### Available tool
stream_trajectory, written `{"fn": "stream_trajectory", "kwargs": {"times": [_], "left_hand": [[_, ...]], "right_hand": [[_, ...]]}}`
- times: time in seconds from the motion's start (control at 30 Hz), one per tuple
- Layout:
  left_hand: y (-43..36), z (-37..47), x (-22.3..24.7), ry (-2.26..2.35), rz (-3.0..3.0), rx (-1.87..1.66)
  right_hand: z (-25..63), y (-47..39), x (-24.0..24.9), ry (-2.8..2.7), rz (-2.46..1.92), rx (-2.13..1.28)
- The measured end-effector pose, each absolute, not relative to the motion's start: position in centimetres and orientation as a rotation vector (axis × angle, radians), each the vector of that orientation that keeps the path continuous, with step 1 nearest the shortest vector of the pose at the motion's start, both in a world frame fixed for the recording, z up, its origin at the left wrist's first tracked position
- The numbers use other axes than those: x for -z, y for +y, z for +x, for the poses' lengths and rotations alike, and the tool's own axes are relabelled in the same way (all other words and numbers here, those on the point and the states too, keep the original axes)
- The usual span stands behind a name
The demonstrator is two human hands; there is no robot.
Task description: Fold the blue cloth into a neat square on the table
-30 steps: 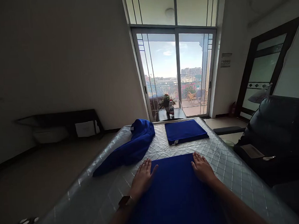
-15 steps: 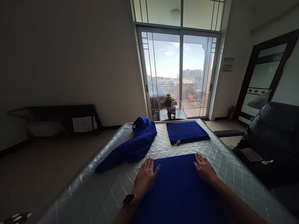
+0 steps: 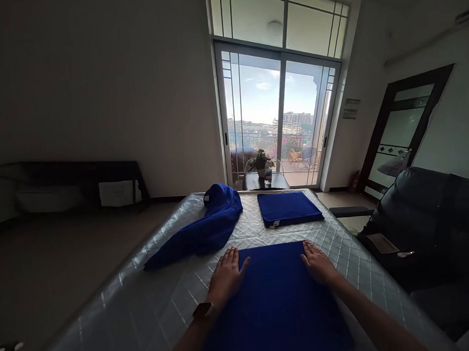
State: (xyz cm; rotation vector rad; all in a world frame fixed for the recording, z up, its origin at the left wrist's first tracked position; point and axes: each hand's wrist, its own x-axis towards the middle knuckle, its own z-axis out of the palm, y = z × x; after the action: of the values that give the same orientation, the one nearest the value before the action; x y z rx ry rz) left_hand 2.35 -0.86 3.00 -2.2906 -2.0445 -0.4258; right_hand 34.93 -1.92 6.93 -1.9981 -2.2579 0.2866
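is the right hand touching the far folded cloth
Apart: the head view shows a strip of silver cover between the right hand's fingertips and the far folded cloth.

On the mattress (image 3: pixel 147 306), 2 cloths (image 3: pixel 290 208) lie behind 1 nearer cloth (image 3: pixel 278 299).

Left hand (image 3: pixel 225 274) and right hand (image 3: pixel 317 263) are level with each other and apart, palms down, fingers (image 3: pixel 231 257) straight and pointing forward. Left thumb (image 3: pixel 244 266) is spread inward from its fingers; right thumb (image 3: pixel 304 260) likewise angles inward (palm surfaces are hidden from this view). Left forearm (image 3: pixel 187 332) and right forearm (image 3: pixel 369 310) reach forward, converging toward the hands.
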Motion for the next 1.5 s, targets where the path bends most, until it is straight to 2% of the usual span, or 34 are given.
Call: {"fn": "stream_trajectory", "kwargs": {"times": [0.6,0.7,0.9,1.03,1.2,1.5], "left_hand": [[0.0,2.2,-1.8,-1.914,-2.217,0.452],[-0.6,5.3,-2.6,-1.835,-2.291,0.514],[-2.4,18.0,-3.6,-1.606,-2.699,0.6],[-2.3,22.4,-4.1,-1.658,-2.788,0.606],[-1.5,18.6,-4.3,-1.813,-2.671,0.502],[-0.5,1.9,-0.4,-1.901,-2.332,0.346]], "right_hand": [[35.1,-3.4,-5.0,-2.161,-1.889,-0.302],[35.0,-3.4,-5.1,-2.149,-1.884,-0.316],[35.3,-3.3,-4.6,-2.158,-1.88,-0.302],[35.5,-3.2,-4.3,-2.207,-1.866,-0.259],[35.3,-3.4,-5.0,-2.165,-1.881,-0.318],[35.2,-3.6,-5.2,-2.149,-1.88,-0.337]]}}
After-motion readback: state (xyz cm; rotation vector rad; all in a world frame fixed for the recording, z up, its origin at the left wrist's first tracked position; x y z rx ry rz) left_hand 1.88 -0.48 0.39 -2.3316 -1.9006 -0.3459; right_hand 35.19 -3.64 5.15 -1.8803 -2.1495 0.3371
